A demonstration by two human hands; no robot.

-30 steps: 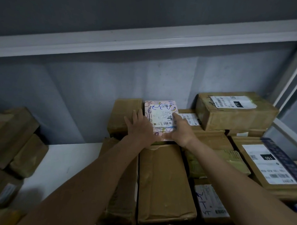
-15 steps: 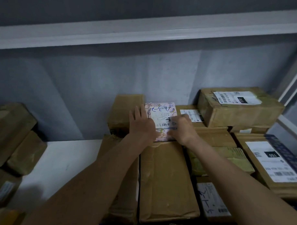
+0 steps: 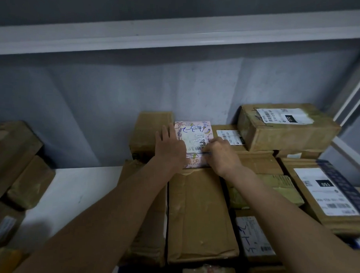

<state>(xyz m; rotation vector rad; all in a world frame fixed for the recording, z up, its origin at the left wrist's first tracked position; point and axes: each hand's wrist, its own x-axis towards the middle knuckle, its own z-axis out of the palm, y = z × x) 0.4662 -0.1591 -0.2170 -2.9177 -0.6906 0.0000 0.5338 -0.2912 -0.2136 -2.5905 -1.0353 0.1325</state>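
Brackets pink parcel (image 3: 195, 135), long axis toward wall, with left hand (image 3: 170, 148) flat and right hand (image 3: 221, 152) curled, seemingly pinching its edge

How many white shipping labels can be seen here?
6 plainly: on the pink parcel, the neighbouring box to its right, the top-right box, the far-right box, the scribbled front box and the far-left box. Others may be hidden.

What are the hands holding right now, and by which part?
The pink parcel, by its sides: the left hand lies flat along its left edge, and the right hand curls round its right edge. It rests on brown boxes.
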